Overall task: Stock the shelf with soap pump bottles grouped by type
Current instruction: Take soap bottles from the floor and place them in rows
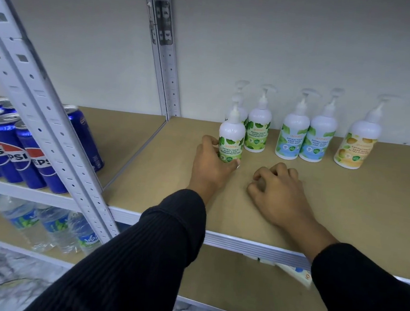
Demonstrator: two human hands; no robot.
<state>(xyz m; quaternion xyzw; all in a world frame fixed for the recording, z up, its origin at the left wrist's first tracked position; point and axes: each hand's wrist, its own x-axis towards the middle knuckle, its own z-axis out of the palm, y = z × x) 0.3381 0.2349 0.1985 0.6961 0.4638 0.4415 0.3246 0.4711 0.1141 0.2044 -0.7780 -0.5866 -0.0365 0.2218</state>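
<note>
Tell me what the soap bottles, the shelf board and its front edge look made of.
Soap bottles: likely plastic, smooth white with a soft sheen and printed wrap labels. Shelf board: matte tan, uniform and grainless, probably fibreboard. Front edge: ribbed, pale and glossy, seemingly painted metal.

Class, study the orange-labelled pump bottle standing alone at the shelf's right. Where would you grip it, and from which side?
Grip the orange-labelled bottle round its wide labelled body, coming from the open front of the shelf. It stands upright near the back wall, free on both sides; the thin pump neck offers a poorer hold.
</note>
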